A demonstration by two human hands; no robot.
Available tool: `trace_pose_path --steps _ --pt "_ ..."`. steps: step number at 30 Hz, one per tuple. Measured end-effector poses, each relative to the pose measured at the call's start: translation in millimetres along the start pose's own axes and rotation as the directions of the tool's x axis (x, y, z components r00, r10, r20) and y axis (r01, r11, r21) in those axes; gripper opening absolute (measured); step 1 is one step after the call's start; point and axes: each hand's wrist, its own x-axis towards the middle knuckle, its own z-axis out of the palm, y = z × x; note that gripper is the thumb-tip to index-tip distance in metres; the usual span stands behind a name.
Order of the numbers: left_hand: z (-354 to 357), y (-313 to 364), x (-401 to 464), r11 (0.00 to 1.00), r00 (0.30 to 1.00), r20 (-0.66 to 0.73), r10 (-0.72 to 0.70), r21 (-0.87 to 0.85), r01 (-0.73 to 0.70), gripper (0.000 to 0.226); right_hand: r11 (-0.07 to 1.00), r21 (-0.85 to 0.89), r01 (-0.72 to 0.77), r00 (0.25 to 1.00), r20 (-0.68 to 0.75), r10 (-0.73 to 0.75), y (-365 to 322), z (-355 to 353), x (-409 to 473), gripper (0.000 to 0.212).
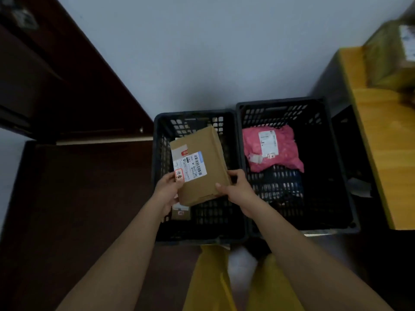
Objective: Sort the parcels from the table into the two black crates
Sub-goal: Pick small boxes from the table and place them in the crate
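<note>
Two hands on one cardboard box (198, 162) here: the left hand (167, 189) has its grip curled around the near-left corner by the label, and the right hand (235, 187) pinches the near-right corner. It's held tilted right over the left crate (161, 140), which already has a small parcel (180, 212) at the bottom. Just right of that crate sits the right crate (332, 153) with a pink mailer bag (271, 148) inside, and beyond it the wooden tabletop (381, 135) carries a blurry parcel (390, 57).
</note>
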Motion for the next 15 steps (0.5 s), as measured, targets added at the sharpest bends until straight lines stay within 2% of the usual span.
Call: trace_pose_path --steps 4,8,11,15 --pt "-11.0 -30.4 36.1 0.996 0.994 0.065 -0.087 0.041 0.085 0.031 0.979 -0.180 -0.100 0.993 -0.081 0.087 22.0 10.1 11.9 0.051" --pt "0.3 -70.1 71.4 0.985 0.984 0.096 -0.147 0.107 0.137 0.026 0.907 -0.398 -0.136 0.989 -0.102 0.104 51.5 20.6 36.8 0.069" --pt "12.1 -98.6 98.8 0.968 0.984 0.099 -0.146 0.218 0.122 0.032 0.829 -0.534 -0.164 0.985 -0.126 0.113 77.1 30.4 64.7 0.060" --pt "24.2 -125.3 131.7 0.966 0.981 0.079 -0.178 0.204 0.159 0.040 0.757 -0.607 -0.243 0.970 -0.159 0.184 110.1 39.6 108.9 0.056"
